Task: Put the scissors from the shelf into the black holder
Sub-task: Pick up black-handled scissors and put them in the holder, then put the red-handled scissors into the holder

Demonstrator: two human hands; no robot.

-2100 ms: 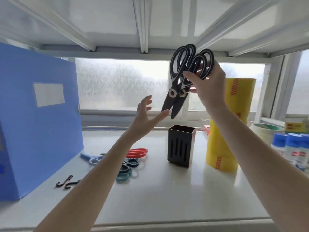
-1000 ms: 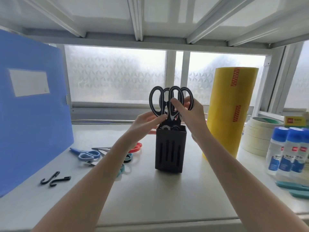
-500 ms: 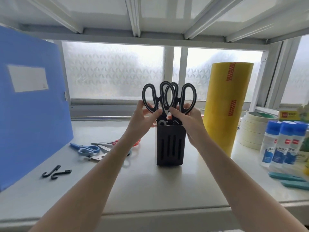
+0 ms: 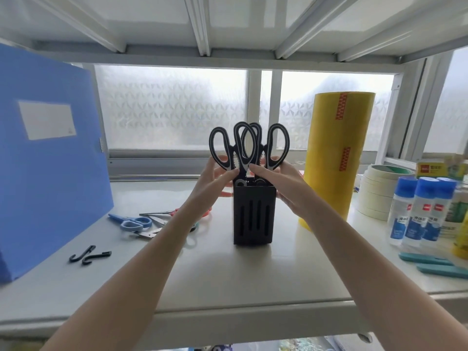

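Two black-handled scissors (image 4: 247, 148) stand blades-down in the black slotted holder (image 4: 253, 216) at mid-shelf, handles fanned out above its rim. My left hand (image 4: 215, 177) touches the left handle with thumb and fingers. My right hand (image 4: 281, 182) rests at the right handle and the holder's top edge. Blue-handled scissors (image 4: 133, 222) lie on the shelf to the left, with red-handled scissors (image 4: 174, 212) and another pair partly hidden behind my left forearm.
A blue file box (image 4: 48, 158) stands at the left, with two black hooks (image 4: 88, 254) in front of it. A tall yellow tape stack (image 4: 336, 158), masking tape rolls (image 4: 377, 193), glue bottles (image 4: 420, 211) and teal items (image 4: 435, 263) crowd the right side.
My right hand lowered the black scissors from high up into the holder. My left hand came in to the handles. The handles have spread slightly since half a second ago.
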